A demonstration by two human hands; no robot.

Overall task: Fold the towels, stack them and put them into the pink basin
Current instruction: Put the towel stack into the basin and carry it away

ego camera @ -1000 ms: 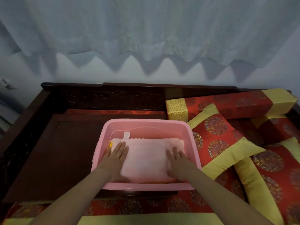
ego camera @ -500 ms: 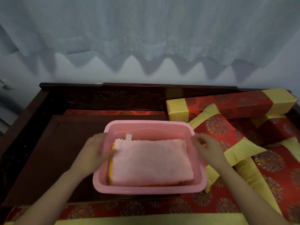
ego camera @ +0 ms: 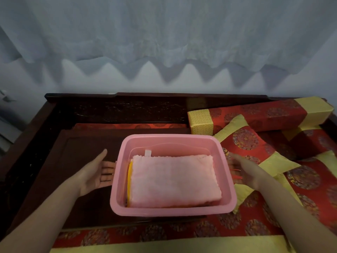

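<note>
Two hands are held empty, flanking the pink basin (ego camera: 171,212): the left hand (ego camera: 95,175) at its 9 o'clock wall, fingers (ego camera: 107,169) straight and together, thumb spread; the right hand (ego camera: 245,170) at 3 o'clock, fingers extended though blurred. Inside, the folded towels (ego camera: 173,180) are stacked, long axis 9 to 3. Neither hand is judged nearer.

The one camera sits on my head and looks forward and down through a wide lens, so straight edges bow near the borders. It is close, at arm's reach: the pink basin (ego camera: 173,211) fills the lower middle, my left hand (ego camera: 94,174) and right hand (ego camera: 242,168) flank it, my forearms enter at the bottom corners, and the curtain (ego camera: 164,30) ahead takes the upper half.
</note>
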